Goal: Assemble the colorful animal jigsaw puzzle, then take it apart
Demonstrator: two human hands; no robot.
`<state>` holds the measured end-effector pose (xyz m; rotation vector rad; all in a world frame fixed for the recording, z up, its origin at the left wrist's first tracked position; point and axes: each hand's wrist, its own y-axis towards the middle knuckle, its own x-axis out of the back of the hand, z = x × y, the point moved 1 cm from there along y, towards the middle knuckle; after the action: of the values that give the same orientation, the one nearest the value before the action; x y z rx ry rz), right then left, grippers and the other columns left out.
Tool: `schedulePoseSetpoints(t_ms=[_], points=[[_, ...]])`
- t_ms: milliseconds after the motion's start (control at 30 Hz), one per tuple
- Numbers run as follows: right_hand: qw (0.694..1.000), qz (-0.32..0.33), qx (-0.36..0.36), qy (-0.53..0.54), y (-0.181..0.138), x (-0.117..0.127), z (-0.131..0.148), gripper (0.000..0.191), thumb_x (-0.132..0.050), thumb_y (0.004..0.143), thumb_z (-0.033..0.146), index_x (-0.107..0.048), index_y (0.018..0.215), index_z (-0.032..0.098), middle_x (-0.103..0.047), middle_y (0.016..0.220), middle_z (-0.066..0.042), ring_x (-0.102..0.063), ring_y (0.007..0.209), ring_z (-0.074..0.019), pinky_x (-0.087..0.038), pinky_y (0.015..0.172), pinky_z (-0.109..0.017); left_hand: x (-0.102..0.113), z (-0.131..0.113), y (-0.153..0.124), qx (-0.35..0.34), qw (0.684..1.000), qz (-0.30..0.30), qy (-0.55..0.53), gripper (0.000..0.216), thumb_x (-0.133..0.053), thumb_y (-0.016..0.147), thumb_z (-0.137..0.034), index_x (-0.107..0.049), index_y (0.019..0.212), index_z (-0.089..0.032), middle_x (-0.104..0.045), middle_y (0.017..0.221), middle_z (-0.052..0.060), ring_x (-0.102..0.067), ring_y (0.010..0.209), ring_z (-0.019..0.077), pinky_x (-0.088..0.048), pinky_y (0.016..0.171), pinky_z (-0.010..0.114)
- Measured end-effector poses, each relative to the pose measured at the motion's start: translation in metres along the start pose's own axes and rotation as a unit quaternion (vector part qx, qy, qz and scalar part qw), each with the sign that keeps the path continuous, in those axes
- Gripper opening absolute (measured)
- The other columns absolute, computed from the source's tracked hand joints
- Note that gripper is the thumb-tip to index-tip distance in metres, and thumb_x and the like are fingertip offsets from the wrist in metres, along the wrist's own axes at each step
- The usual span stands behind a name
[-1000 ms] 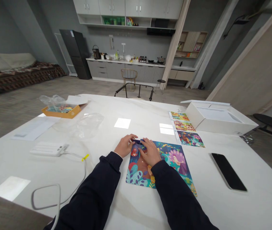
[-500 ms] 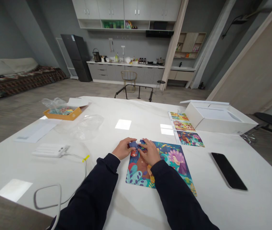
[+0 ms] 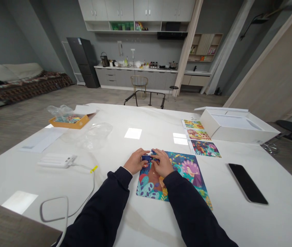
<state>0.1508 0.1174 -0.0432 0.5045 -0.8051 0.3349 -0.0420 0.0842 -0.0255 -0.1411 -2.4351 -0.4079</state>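
A colourful jigsaw puzzle (image 3: 191, 173) with a purple peacock and a brown animal lies flat on the white table. At its upper left corner my left hand (image 3: 134, 162) pinches a dark blue puzzle piece (image 3: 146, 158) between thumb and fingers. The piece sits against the puzzle there; whether it is locked in, I cannot tell. My right hand (image 3: 163, 163) grips the puzzle's top edge just beside the piece, thumb and fingers bent around that spot. The fingertips of both hands nearly meet and partly hide the corner.
Right of the puzzle lie a black phone (image 3: 247, 183) and a picture sheet (image 3: 205, 149), with a white box (image 3: 241, 128) behind. To the left are a white power bank (image 3: 57, 160) with its cable, a crumpled plastic bag (image 3: 97, 133) and an orange tray (image 3: 80, 122) of pieces.
My left hand has brought the blue piece right and slightly down, against the puzzle's corner. The right hand stays nearly in place, its fingers closer to the left ones.
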Motion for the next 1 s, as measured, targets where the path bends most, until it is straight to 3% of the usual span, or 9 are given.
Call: schedulePoseSetpoints(t_ms=[167, 233, 333, 433, 667, 800, 1000], points=[[1.0, -0.008, -0.006, 0.007, 0.001, -0.001, -0.001, 0.028, -0.067, 0.084, 0.019, -0.08, 0.108, 0.027, -0.066, 0.14, -0.007, -0.054, 0.137, -0.0302, -0.031, 0.121, -0.059, 0.011, -0.007, -0.001, 0.024, 0.997, -0.019, -0.068, 0.021, -0.073, 0.078, -0.008, -0.079, 0.096, -0.019, -0.065, 0.09, 0.004, -0.063, 0.08, 0.0167, -0.052, 0.075, 0.029], [1.0, -0.015, -0.003, 0.008, 0.0, 0.0, 0.001, 0.026, -0.067, 0.084, 0.021, -0.08, 0.106, 0.025, -0.067, 0.139, -0.008, -0.055, 0.135, -0.0301, -0.031, 0.12, -0.058, 0.021, -0.005, -0.004, 0.04, 0.993, -0.02, -0.11, 0.024, -0.076, 0.079, -0.014, -0.077, 0.103, -0.017, -0.068, 0.095, 0.006, -0.066, 0.087, 0.019, -0.054, 0.079, 0.031], [1.0, -0.019, 0.021, 0.005, -0.003, 0.003, 0.007, 0.038, -0.064, 0.081, 0.018, -0.075, 0.116, 0.023, -0.067, 0.139, -0.009, -0.053, 0.136, -0.0293, -0.029, 0.122, -0.057, 0.031, 0.001, -0.01, 0.071, 0.985, 0.051, -0.147, 0.04, -0.082, 0.075, -0.021, -0.075, 0.114, -0.017, -0.069, 0.101, 0.008, -0.067, 0.086, 0.0198, -0.055, 0.077, 0.031], [0.998, -0.013, 0.055, -0.008, -0.006, 0.006, 0.013, 0.051, -0.061, 0.075, 0.014, -0.07, 0.125, 0.021, -0.064, 0.142, -0.008, -0.049, 0.139, -0.0294, -0.023, 0.124, -0.057, 0.029, 0.001, -0.016, 0.071, 0.99, 0.104, -0.065, 0.046, -0.084, 0.072, -0.019, -0.075, 0.117, -0.018, -0.066, 0.105, 0.008, -0.065, 0.081, 0.0184, -0.055, 0.074, 0.031], [0.998, 0.012, 0.065, -0.022, -0.008, 0.007, 0.015, 0.052, -0.06, 0.075, 0.015, -0.069, 0.125, 0.02, -0.063, 0.144, -0.009, -0.048, 0.14, -0.0293, -0.024, 0.124, -0.055, 0.01, -0.012, -0.02, 0.02, 0.99, 0.093, 0.103, 0.055, -0.079, 0.072, -0.008, -0.069, 0.125, -0.02, -0.064, 0.114, 0.011, -0.065, 0.104, 0.0291, -0.052, 0.099, 0.042], [0.998, 0.015, 0.056, -0.02, -0.007, 0.006, 0.012, 0.049, -0.06, 0.077, 0.016, -0.069, 0.125, 0.02, -0.062, 0.144, -0.01, -0.048, 0.14, -0.029, -0.024, 0.123, -0.055, 0.007, -0.013, -0.02, 0.028, 0.989, 0.079, 0.119, 0.055, -0.083, 0.067, -0.008, -0.071, 0.119, -0.02, -0.066, 0.106, 0.011, -0.063, 0.105, 0.0326, -0.05, 0.098, 0.044], [0.996, 0.026, 0.063, -0.05, -0.008, 0.005, 0.013, 0.049, -0.059, 0.08, 0.018, -0.067, 0.129, 0.02, -0.06, 0.147, -0.01, -0.045, 0.141, -0.0297, -0.021, 0.124, -0.056, 0.008, -0.021, -0.015, 0.045, 0.994, 0.068, 0.077, 0.046, -0.08, 0.062, -0.002, -0.074, 0.105, -0.018, -0.064, 0.103, 0.009, -0.066, 0.095, 0.0269, -0.053, 0.089, 0.038]])
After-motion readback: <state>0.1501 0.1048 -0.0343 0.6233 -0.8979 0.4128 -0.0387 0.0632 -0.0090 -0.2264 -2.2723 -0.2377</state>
